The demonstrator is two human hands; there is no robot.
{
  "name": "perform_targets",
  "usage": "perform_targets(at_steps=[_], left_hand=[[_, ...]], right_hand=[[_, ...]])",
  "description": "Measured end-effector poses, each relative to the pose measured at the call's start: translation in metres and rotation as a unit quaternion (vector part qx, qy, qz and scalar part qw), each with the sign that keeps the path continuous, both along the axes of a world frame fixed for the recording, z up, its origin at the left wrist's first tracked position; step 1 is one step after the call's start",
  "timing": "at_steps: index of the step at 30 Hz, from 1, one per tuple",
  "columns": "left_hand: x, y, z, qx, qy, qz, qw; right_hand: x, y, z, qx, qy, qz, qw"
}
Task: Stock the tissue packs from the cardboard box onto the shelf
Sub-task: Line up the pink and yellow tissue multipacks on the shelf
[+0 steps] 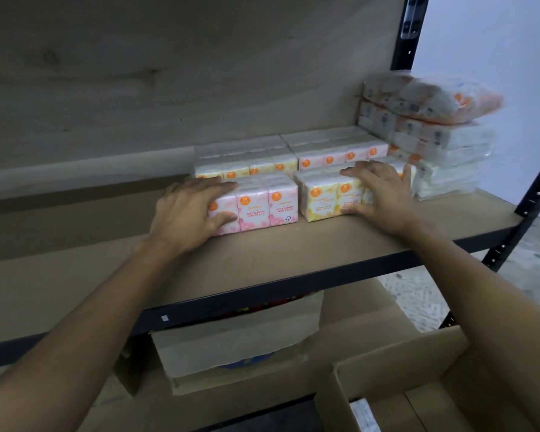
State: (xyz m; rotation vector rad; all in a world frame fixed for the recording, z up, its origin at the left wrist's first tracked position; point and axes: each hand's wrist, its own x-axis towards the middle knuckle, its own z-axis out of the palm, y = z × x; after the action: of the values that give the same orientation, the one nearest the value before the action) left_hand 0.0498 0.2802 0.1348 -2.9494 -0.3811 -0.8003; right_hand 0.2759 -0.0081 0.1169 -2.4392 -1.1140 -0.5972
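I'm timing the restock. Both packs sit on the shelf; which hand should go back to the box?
Right, probably. The box lies low on the right, below the arm of the right hand holding the yellow pack; the left hand, on the pink pack, would have to cross over.

1. a pale carton sits on the lower level, front face toward the camera, with a blue shape low on that face.
2. red and dark items, too dim to identify, show just above the carton's top edge.
3. speckled grey floor is visible at right.
4. a plain pale wall fills the upper right corner.
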Motion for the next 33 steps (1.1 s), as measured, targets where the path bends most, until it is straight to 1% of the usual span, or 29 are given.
perform_targets(at_steps=[4,9,14,22,33], left_hand=[[0.014,-0.012,0.002,-0.013,-0.007,0.019,1.0],[0.03,-0.015,0.002,-0.032,-0.009,0.011,0.999],[0.045,-0.012,-0.002,-0.021,0.004,0.013,1.0],[0.056,-0.011,-0.003,-0.022,-0.008,0.024,0.999],[0.059,-0.005,-0.008,-0.011,-0.014,0.021,1.0]], right_hand=[[0.02,-0.006,-0.001,0.001,-0.012,0.01,1.0],[0.033,-0.005,-0.001,0.009,-0.013,0.015,1.0],[0.044,-0.001,-0.002,0.008,-0.018,0.022,1.0],[0.056,0.007,-0.001,0.027,-0.004,0.026,0.999],[0.063,0.012,-0.008,0.044,-0.014,0.025,0.999]])
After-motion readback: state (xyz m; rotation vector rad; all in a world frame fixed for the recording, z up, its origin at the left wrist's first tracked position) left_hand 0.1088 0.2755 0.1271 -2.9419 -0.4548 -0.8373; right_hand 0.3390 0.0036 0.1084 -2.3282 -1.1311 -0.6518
